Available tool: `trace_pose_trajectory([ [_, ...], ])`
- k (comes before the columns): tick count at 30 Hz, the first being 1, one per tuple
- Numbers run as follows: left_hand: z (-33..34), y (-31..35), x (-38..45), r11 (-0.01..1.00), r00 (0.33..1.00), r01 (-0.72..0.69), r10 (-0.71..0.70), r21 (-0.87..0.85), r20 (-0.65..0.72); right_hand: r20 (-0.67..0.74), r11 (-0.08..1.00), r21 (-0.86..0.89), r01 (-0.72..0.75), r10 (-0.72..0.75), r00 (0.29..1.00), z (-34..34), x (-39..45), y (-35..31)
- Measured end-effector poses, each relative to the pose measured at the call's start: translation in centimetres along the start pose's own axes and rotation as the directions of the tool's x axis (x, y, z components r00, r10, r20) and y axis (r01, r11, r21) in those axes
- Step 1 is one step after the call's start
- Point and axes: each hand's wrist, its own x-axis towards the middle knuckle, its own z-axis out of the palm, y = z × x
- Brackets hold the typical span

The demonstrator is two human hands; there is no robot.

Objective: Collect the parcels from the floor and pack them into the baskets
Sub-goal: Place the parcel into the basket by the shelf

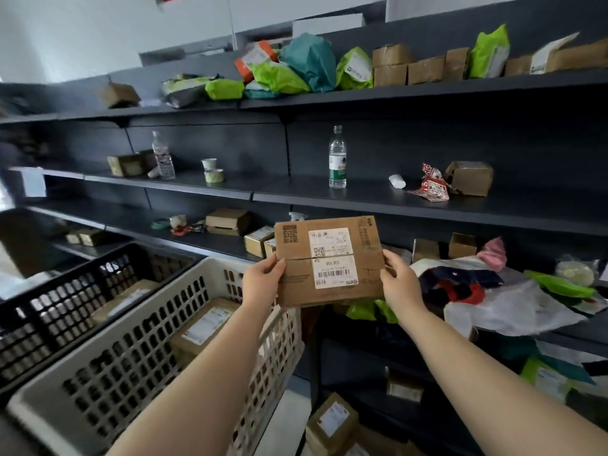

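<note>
Two baskets sit left of our cardboard parcel (329,261): the white basket (138,350) holds labelled boxes, as does the black basket (49,317). We grip the parcel's side edges, left hand (263,279) and right hand (399,279), above the white basket's right rim.

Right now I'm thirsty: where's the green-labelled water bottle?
Head view, centre: the green-labelled bottle stands upright on the middle shelf, above the held cardboard parcel.
</note>
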Motion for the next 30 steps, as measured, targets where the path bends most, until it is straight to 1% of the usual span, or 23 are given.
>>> trace_pose_trajectory([
  [5,-5.4,0.2,-3.1,1.000,0.987,0.022,-0.024,-0.014,-0.160,0.172,0.996,0.059,0.063,-0.072,0.983,4.1,-1.0,-2.5],
  [9,-11.4,0.1,-5.9,0.998,0.958,0.045,-0.031,0.043,-0.285,0.302,0.987,0.121,0.109,-0.141,0.943,8.9,-3.3,-5.4],
  [11,-14.8,-0.1,-7.5,0.997,0.927,0.054,-0.030,0.053,-0.375,0.385,0.983,0.156,0.101,-0.155,0.910,11.6,-5.1,-7.0],
  [12,-16.2,-0.3,-8.2,0.997,0.916,0.059,-0.032,0.056,-0.399,0.412,0.983,0.151,0.106,-0.160,0.897,12.8,-6.0,-7.6],
  [15,-19.9,-0.8,-10.0,0.994,0.896,0.081,-0.043,0.068,-0.441,0.448,0.978,0.154,0.143,-0.198,0.872,15.7,-8.2,-9.1],
  [19,-25.8,-2.0,-12.3,0.996,0.844,0.085,-0.070,0.004,-0.531,0.527,0.965,0.207,0.163,-0.251,0.812,20.5,-12.5,-11.9],
  [22,-30.4,-3.0,-12.7,0.998,0.816,0.057,-0.068,-0.037,-0.574,0.542,0.955,0.264,0.137,-0.265,0.797,24.1,-15.7,-13.9],
  [25,-34.9,-4.2,-12.1,0.999,0.805,0.040,-0.038,-0.010,-0.592,0.530,0.948,0.293,0.127,-0.271,0.804,27.6,-18.7,-15.7],
  [27,-38.0,-4.8,-11.2,0.996,0.808,0.073,-0.031,0.048,-0.589,0.496,0.949,0.261,0.174,-0.287,0.819,30.0,-20.5,-16.5],
  [30,-42.2,-5.8,-9.1,0.983,0.834,0.097,0.006,0.157,-0.552,0.433,0.955,0.164,0.246,-0.293,0.852,33.6,-22.3,-17.9],
])
